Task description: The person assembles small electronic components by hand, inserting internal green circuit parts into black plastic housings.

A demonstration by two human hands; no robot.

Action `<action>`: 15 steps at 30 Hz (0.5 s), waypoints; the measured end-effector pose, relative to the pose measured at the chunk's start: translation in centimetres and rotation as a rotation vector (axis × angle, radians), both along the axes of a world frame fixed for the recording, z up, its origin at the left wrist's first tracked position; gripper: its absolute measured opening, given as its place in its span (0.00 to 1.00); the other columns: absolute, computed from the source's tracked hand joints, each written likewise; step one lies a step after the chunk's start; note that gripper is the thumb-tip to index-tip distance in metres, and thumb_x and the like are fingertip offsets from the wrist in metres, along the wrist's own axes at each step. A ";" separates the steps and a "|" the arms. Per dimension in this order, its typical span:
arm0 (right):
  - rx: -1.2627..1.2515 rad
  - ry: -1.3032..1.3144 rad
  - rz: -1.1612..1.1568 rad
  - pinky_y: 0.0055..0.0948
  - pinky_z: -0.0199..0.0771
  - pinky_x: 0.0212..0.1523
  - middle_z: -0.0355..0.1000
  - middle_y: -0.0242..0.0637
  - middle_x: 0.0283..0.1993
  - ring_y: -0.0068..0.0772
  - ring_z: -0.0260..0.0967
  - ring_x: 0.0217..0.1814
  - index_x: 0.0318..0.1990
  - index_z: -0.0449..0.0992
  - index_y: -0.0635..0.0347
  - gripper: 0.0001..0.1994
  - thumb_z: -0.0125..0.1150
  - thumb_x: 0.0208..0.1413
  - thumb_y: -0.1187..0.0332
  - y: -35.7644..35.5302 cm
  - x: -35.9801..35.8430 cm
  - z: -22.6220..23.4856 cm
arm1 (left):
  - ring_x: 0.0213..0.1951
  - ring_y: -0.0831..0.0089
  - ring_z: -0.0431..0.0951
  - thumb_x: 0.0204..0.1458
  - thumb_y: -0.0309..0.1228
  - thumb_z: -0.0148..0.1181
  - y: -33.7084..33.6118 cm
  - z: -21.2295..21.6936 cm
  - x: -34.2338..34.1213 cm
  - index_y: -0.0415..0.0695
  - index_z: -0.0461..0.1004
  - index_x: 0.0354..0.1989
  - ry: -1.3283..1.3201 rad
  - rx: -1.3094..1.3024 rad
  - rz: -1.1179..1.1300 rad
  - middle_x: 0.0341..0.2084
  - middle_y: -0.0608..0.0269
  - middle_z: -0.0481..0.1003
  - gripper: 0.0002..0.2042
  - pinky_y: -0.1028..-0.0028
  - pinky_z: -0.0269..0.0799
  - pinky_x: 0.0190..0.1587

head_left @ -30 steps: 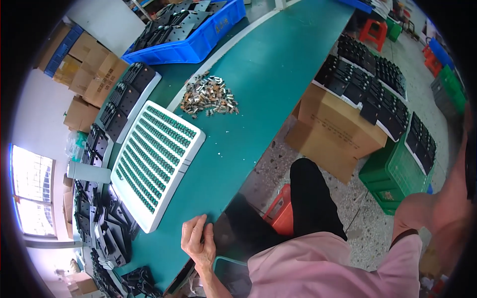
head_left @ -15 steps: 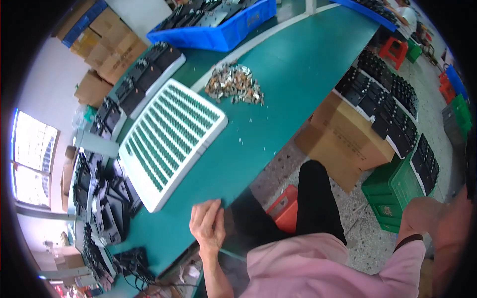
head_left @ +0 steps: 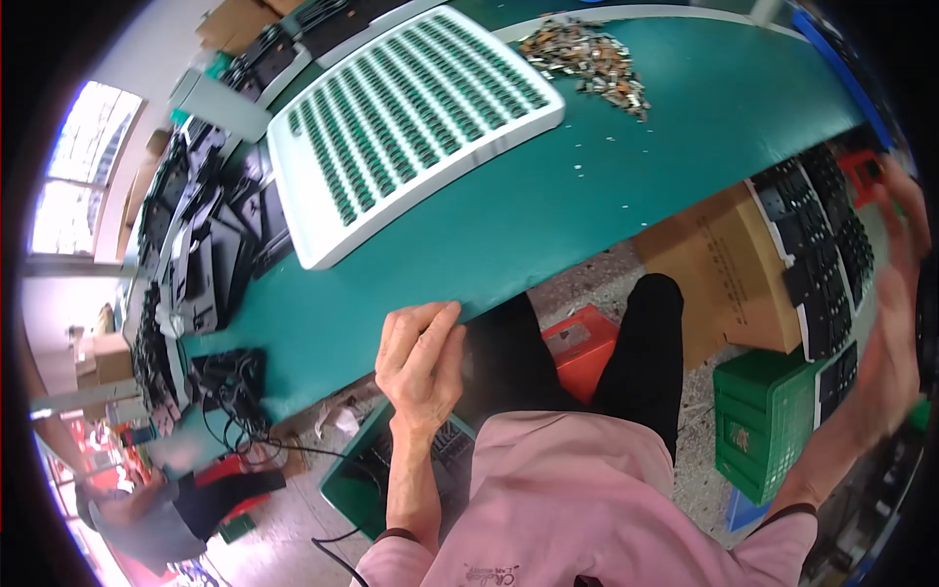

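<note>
My left hand grips the near edge of the green table, fingers curled over the rim. My right hand is far out to the right, blurred, raised near stacked black trays on a cardboard box; whether it holds anything is unclear. A white tray filled with rows of small green parts lies on the table beyond the left hand. A heap of small metal parts sits farther back.
Black trays and parts are piled at the table's left end, with cables hanging there. Under the table stand a red stool and a green crate. Another person is at the lower left.
The view has tilted down and closer to the table. My left hand has moved up onto the table's edge. My right hand has risen at the right.
</note>
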State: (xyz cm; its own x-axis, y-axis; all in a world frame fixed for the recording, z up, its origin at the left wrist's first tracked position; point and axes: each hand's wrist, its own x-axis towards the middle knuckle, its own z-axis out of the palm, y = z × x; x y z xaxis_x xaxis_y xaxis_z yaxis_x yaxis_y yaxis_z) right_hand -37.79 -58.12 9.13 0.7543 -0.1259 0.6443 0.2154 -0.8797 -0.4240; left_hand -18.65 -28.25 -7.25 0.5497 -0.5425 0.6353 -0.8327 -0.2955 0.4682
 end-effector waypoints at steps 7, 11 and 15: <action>0.086 0.269 -0.223 0.29 0.61 0.62 0.69 0.37 0.58 0.32 0.65 0.62 0.57 0.73 0.60 0.18 0.58 0.57 0.73 -2.8 7.1 -10.8 | 0.30 0.60 0.77 0.37 0.12 0.64 1.9 -1.7 -3.8 0.34 0.78 0.34 0.075 -0.112 -0.090 0.30 0.53 0.77 0.12 0.69 0.73 0.32; 0.142 0.391 -0.293 0.34 0.57 0.65 0.63 0.39 0.64 0.38 0.59 0.67 0.59 0.71 0.57 0.18 0.51 0.64 0.65 -4.2 8.1 -15.9 | 0.33 0.60 0.77 0.39 0.16 0.64 3.2 -5.5 -6.7 0.35 0.78 0.35 0.345 0.014 -0.170 0.32 0.54 0.78 0.12 0.68 0.74 0.35; -0.111 0.384 -0.373 0.38 0.50 0.70 0.58 0.38 0.69 0.41 0.52 0.71 0.64 0.67 0.52 0.20 0.41 0.69 0.60 -4.6 8.1 -19.1 | 0.36 0.57 0.78 0.43 0.18 0.63 7.9 -12.0 -8.7 0.35 0.78 0.37 0.562 0.153 0.017 0.34 0.54 0.78 0.11 0.68 0.74 0.38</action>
State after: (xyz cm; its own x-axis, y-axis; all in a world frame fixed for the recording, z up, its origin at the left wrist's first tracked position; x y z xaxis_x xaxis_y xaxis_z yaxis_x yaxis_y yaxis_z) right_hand -29.74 -62.71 -10.00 0.8550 -0.3768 0.3563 -0.2717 -0.9107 -0.3110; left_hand -27.31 -20.40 -19.24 0.7895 -0.5929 0.1590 -0.4633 -0.4057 0.7879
